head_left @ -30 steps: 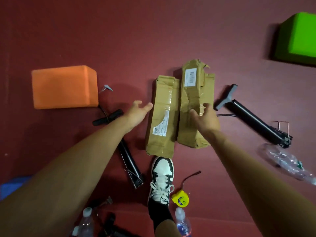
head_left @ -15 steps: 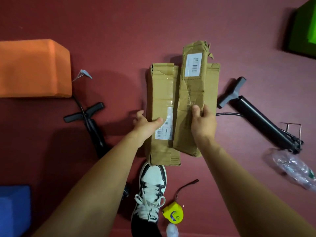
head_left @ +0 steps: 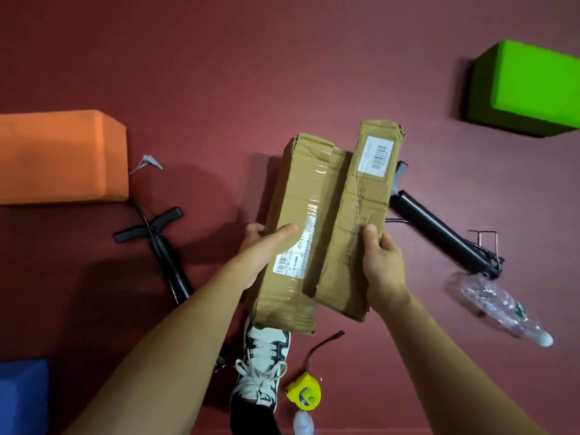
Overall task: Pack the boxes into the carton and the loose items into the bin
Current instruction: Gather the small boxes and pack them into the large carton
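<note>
Left hand [head_left: 260, 249] grips left box [head_left: 298, 215], right hand [head_left: 381, 265] grips right box [head_left: 364, 199], both now lifted off the floor [head_left: 219, 89] where they lay, ready for the carton

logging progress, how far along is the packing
Done: nothing visibly packed. In hand: left hand grips the left box, right hand the right box, both off the floor. Left: left pump, right pump, tape measure, crushed bottle lie loose.

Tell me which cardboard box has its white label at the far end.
The right box, held by the right hand; the left box, in the left hand, has its label near the thumb.
</note>
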`<state>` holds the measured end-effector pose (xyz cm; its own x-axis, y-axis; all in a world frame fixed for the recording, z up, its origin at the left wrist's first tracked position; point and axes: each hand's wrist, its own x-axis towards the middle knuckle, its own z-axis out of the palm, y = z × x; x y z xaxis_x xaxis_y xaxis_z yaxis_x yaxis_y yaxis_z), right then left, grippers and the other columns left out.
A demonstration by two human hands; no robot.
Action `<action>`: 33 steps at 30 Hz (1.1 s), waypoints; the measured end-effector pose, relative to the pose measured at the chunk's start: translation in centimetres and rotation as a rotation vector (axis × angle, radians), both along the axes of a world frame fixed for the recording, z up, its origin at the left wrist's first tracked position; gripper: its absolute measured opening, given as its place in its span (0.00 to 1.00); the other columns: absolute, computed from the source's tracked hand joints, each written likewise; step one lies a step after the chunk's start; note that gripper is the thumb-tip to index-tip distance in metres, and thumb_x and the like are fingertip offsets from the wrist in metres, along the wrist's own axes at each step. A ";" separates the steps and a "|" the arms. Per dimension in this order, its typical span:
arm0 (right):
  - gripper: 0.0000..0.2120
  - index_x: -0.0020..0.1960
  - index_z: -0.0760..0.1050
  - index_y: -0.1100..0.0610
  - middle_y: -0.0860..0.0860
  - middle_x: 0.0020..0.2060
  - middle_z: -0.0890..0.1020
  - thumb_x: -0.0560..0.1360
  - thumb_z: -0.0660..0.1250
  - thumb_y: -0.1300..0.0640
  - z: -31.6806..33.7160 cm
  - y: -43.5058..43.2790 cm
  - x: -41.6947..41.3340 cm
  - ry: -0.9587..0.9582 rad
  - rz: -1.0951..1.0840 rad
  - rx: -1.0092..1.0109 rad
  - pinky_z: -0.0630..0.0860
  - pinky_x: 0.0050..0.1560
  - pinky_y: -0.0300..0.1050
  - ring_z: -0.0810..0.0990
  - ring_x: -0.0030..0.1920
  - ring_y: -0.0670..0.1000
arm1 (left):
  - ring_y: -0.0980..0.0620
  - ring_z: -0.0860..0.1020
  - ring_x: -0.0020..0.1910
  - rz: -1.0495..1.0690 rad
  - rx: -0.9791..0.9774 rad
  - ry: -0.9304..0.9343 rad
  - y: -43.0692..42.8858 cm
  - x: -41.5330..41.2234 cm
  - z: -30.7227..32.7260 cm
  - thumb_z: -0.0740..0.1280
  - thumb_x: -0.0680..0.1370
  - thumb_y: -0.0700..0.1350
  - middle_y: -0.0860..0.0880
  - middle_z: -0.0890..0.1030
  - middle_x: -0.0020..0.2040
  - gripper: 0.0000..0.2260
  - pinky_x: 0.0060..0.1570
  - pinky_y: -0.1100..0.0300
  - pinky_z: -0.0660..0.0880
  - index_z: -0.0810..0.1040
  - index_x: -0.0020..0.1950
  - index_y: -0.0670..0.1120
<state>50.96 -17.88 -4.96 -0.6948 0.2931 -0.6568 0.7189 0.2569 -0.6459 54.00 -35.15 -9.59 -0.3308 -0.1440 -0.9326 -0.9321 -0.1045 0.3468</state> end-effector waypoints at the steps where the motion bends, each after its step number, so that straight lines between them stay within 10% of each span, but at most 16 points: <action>1: 0.11 0.56 0.77 0.54 0.45 0.41 0.81 0.81 0.59 0.52 1.2 0.0 0.2 0.008 -0.018 -0.006 0.77 0.38 0.33 0.79 0.41 0.43 | 0.56 0.70 0.49 0.002 -0.023 0.037 -0.1 -0.3 1.4 0.69 0.72 0.57 0.52 0.70 0.55 0.27 0.46 0.63 0.65 0.64 0.64 0.46; 5: 0.08 0.55 0.76 0.53 0.47 0.45 0.82 0.79 0.62 0.53 6.6 -0.8 0.6 0.049 -0.051 -0.014 0.77 0.47 0.41 0.80 0.44 0.46 | 0.63 0.68 0.41 -0.001 -0.066 0.133 -0.8 -2.2 7.4 0.71 0.72 0.55 0.55 0.71 0.46 0.26 0.36 0.67 0.64 0.64 0.60 0.46; 14: 0.11 0.59 0.76 0.55 0.49 0.51 0.83 0.78 0.64 0.55 21.5 -3.9 4.0 0.201 -0.146 -0.099 0.77 0.58 0.48 0.81 0.53 0.50 | 0.51 0.70 0.55 -0.080 -0.170 0.316 -2.7 -1.3 24.7 0.73 0.68 0.59 0.48 0.71 0.61 0.39 0.53 0.58 0.66 0.58 0.69 0.44; 33: 0.09 0.56 0.75 0.58 0.54 0.49 0.82 0.79 0.63 0.55 49.4 -8.0 33.0 0.333 -0.338 -0.179 0.78 0.54 0.49 0.81 0.50 0.53 | 0.48 0.71 0.62 -0.228 -0.225 0.493 -5.1 24.4 55.9 0.74 0.68 0.58 0.45 0.70 0.62 0.42 0.58 0.60 0.67 0.55 0.69 0.41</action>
<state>84.00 -25.88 44.47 -0.7607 0.4410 -0.4763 0.4902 -0.0906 -0.8669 78.35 -40.23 46.34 -0.7639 -0.1944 -0.6153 -0.6451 0.2062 0.7357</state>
